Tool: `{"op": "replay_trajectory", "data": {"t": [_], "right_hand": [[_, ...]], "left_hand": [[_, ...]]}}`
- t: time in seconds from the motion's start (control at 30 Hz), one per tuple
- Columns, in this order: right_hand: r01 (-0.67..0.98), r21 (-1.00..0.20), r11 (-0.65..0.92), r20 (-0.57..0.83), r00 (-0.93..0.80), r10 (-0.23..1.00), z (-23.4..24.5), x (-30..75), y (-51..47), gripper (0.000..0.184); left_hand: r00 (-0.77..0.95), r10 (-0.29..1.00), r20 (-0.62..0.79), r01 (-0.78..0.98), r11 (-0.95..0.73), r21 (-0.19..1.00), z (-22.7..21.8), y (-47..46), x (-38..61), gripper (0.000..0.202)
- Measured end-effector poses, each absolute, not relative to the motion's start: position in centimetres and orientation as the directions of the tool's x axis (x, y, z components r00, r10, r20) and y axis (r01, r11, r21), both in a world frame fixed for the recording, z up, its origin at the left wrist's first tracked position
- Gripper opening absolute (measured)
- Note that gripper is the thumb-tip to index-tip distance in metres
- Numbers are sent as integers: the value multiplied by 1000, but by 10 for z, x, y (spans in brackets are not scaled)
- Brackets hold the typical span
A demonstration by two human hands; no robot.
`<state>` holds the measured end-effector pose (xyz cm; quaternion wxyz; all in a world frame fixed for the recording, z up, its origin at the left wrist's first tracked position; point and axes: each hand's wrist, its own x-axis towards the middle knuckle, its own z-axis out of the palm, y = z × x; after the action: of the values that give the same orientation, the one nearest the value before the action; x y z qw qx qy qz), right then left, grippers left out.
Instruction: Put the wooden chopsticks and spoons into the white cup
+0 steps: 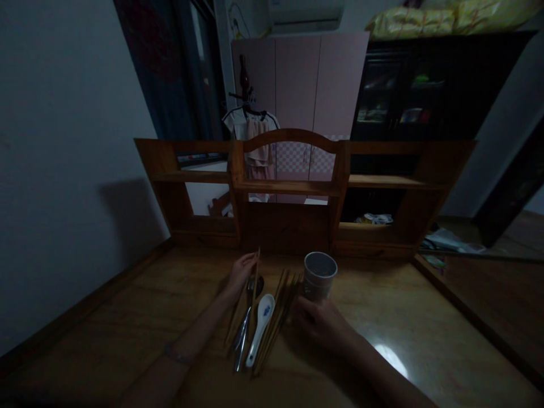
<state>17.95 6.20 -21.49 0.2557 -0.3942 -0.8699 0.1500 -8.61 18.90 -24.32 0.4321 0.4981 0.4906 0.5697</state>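
In the head view my left hand pinches a chopstick near its upper end, holding it raised at a steep slant. My right hand is closed round the lower part of a grey cup, which stands upright with its mouth up. Between my hands lies a white spoon with a blue mark in its bowl. Several more chopsticks lie to its right. On its left are shiny metal utensils, and a fork shows beside a dark spoon bowl. Dim light blurs finer detail.
The utensils lie on a wooden table with a bright reflection at the right. A wooden shelf unit runs along its far edge. A white wall stands at the left. Farther back are a pink wardrobe and a dark cabinet.
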Motion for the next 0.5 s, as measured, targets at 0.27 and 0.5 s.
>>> {"op": "replay_trajectory", "data": {"t": [0.27,0.5], "right_hand": [[642,-435,632,275,-573,772,-213,179,61,10],[622,-421,660,318,-581,750,-214,179,61,9]], "left_hand": [[-130,991,38,-203,-64,977,-236,182,-92,41],[-147,989,-23,-318,-25,948,-236,179,-94,39]]}}
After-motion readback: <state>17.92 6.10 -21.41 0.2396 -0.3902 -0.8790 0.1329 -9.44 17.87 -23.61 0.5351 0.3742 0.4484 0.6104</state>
